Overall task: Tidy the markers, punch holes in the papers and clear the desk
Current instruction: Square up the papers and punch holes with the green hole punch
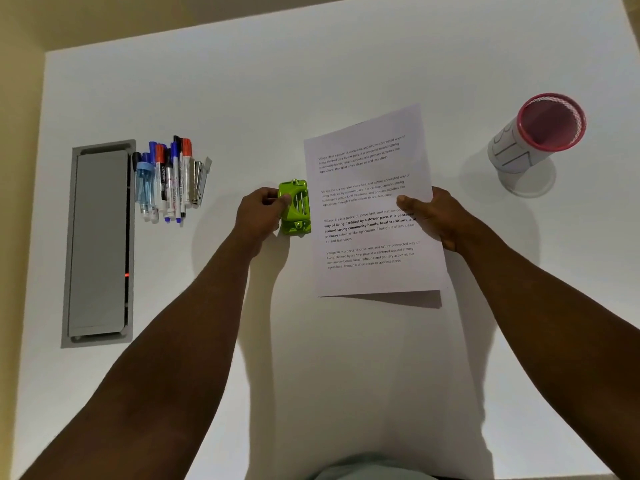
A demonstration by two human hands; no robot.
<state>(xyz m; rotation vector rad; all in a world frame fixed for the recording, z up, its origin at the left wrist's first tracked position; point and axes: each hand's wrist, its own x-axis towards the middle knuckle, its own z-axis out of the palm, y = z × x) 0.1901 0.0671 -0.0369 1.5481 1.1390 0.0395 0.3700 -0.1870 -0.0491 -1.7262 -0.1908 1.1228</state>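
A green hole punch (pixel 294 207) stands on the white desk (pixel 242 98) at the centre. My left hand (pixel 260 211) grips its left side, thumb on top. My right hand (pixel 434 218) pinches the right edge of the printed papers (pixel 372 202), thumb on the top sheet. The papers' left edge lies at the punch and their near edge is lifted off the desk. Several markers (pixel 168 178) with blue, red and black caps lie side by side at the left.
A grey cable hatch (pixel 98 242) is set into the desk at the far left, right beside the markers. A metal clip (pixel 199 181) lies at the markers' right. A pink mesh cup (pixel 538 136) wrapped in white paper stands at the back right.
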